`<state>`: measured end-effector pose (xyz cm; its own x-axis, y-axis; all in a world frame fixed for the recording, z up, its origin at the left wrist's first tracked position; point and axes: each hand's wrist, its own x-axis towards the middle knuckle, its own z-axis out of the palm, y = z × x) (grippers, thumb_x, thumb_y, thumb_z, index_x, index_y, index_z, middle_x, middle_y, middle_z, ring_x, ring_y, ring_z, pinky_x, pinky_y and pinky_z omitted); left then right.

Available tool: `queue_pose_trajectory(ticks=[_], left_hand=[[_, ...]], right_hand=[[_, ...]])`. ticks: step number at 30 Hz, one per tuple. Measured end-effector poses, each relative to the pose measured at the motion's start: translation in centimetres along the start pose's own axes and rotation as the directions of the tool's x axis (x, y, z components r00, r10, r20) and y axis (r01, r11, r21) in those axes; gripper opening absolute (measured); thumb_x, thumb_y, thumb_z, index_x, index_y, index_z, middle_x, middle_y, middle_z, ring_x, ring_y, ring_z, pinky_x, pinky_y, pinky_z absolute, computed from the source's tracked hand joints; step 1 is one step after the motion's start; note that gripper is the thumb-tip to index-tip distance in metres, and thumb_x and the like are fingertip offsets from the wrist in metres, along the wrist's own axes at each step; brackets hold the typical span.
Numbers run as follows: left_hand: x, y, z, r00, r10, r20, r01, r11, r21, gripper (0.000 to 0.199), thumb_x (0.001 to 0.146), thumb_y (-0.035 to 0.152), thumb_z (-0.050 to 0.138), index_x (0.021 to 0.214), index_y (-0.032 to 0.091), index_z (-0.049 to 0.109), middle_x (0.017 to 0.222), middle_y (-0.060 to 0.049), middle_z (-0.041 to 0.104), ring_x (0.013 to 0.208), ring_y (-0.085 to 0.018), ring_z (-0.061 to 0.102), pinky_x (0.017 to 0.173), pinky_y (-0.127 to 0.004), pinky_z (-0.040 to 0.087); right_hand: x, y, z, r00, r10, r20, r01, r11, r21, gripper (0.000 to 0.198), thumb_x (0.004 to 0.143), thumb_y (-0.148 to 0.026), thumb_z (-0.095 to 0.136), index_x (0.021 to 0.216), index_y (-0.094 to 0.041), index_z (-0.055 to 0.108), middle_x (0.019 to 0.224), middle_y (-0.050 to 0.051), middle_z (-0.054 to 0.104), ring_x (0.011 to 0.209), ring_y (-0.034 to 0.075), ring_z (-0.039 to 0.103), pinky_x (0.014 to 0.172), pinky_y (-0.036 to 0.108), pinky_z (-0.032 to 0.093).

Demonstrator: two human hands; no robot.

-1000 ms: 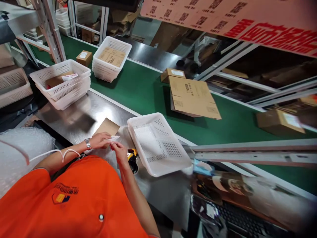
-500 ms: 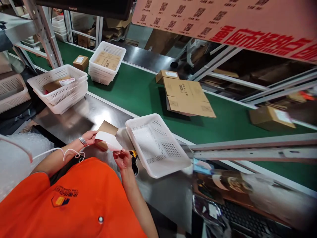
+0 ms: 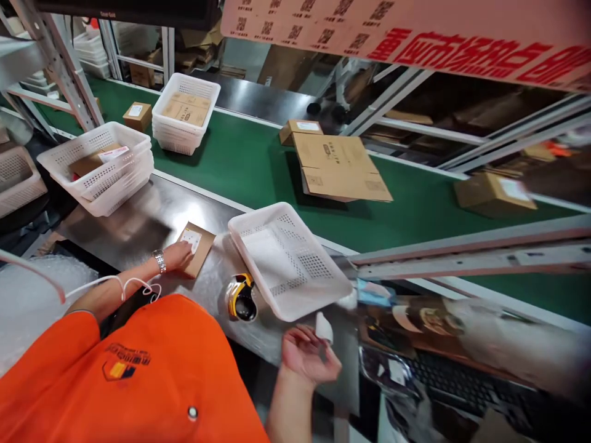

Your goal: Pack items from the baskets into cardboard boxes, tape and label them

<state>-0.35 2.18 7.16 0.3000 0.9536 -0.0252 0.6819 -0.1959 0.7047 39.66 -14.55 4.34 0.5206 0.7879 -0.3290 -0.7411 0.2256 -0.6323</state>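
My left hand (image 3: 177, 256), with a metal watch at the wrist, lies on a flat brown cardboard package (image 3: 199, 258) on the metal table. Its fingers rest on a white label (image 3: 191, 239) on the package and partly hide it. My right hand (image 3: 307, 357) is in the air past the near corner of a white plastic basket (image 3: 258, 277); its fingers and thumb are apart. A small curled piece of white paper (image 3: 324, 328) is at its fingertips; whether it touches them I cannot tell. A black and yellow tape dispenser (image 3: 242, 298) stands between my hands.
Behind the table runs a green conveyor belt (image 3: 249, 157) carrying boxes, a flattened carton (image 3: 339, 166) and stacked white baskets (image 3: 184, 123). More stacked baskets (image 3: 99, 184) stand at left. A metal rail (image 3: 462, 255) crosses at right, above a keyboard (image 3: 457, 391). Bubble wrap (image 3: 41, 289) lies at left.
The white label has gone from between my hands onto the package, under my left hand. My right hand has moved right, past the tape dispenser, to near the basket's corner; curled paper shows there.
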Motion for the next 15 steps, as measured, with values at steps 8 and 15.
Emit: queue_pose_trajectory(ticks=[8,15], left_hand=[[-2.0,-2.3,2.6,0.984,0.077,0.163,-0.090,0.993,0.073,0.005,0.098,0.015,0.070,0.097,0.016,0.075,0.157,-0.021,0.065,0.159,-0.037,0.048,0.139,-0.058,0.028],[1.7,-1.1,3.0,0.999,0.025,0.029,-0.025,1.000,0.014,0.032,0.089,0.015,0.081,0.122,0.015,0.077,0.164,-0.022,0.058,0.166,-0.041,0.038,0.143,-0.054,0.012]], right_hand=[[-3.2,-3.6,-5.6,0.881,-0.117,-0.459,0.202,0.970,0.139,0.024,0.043,-0.024,0.071,0.065,-0.032,0.063,0.132,0.004,0.076,0.093,0.028,0.076,0.042,0.051,0.051],[-6.5,-7.3,-9.3,0.758,-0.185,-0.625,0.166,0.982,-0.089,0.025,0.036,-0.045,0.072,0.061,-0.045,0.068,0.174,-0.010,0.051,0.164,0.030,0.044,0.060,0.069,0.051]])
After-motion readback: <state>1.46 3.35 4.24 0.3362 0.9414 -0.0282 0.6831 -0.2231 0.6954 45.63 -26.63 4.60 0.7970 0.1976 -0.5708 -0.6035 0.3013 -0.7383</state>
